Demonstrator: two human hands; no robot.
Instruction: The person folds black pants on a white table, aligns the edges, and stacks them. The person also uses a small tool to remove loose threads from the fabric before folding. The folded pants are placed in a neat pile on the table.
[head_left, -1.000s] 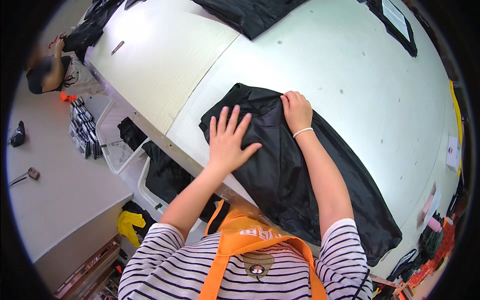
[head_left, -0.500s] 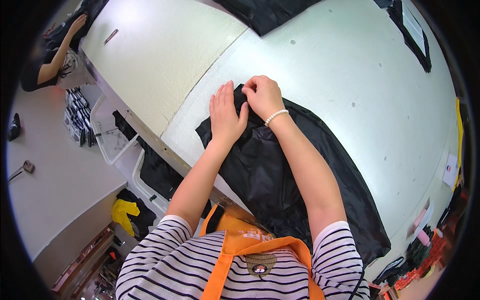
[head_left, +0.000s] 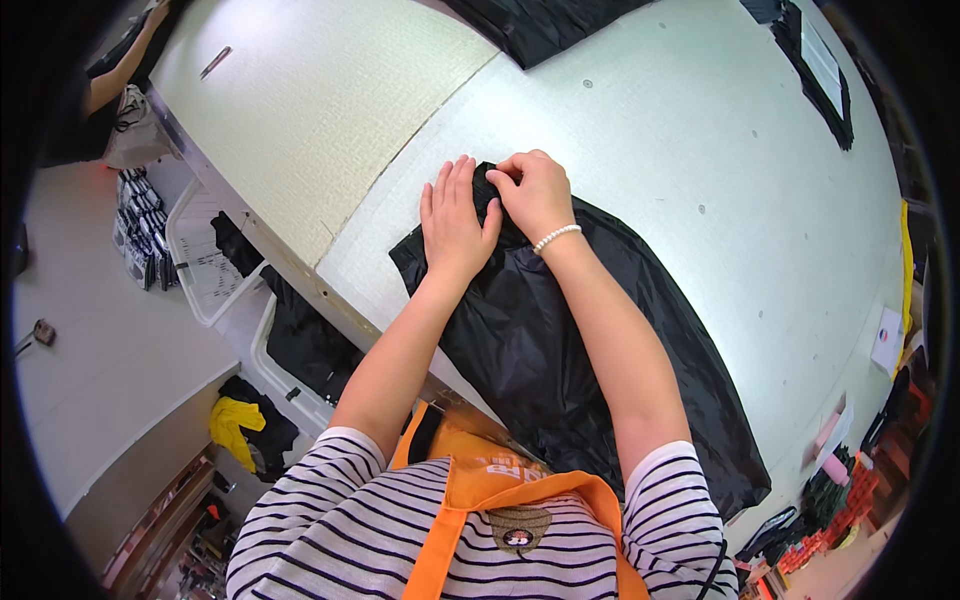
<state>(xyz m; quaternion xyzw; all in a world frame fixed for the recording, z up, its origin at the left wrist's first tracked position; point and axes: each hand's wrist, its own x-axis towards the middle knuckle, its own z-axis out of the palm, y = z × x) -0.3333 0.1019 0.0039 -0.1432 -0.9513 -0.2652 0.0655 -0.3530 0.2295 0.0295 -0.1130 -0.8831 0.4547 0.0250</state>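
A: Where is the black garment?

B: Spread on the pale tabletop, by its near edge. The left hand lies flat and open on the far end; right beside it, the right hand pinches a fold.

A: Advice?

B: Probably press flat and align the edges before creasing.

two hands are seen on one black garment: the left hand and the right hand. one bead bracelet is worn. two more black garments are counted at the table's far edge, one at the top and one at the upper right. two white bins are seen beside the table. one other person's arm is visible.
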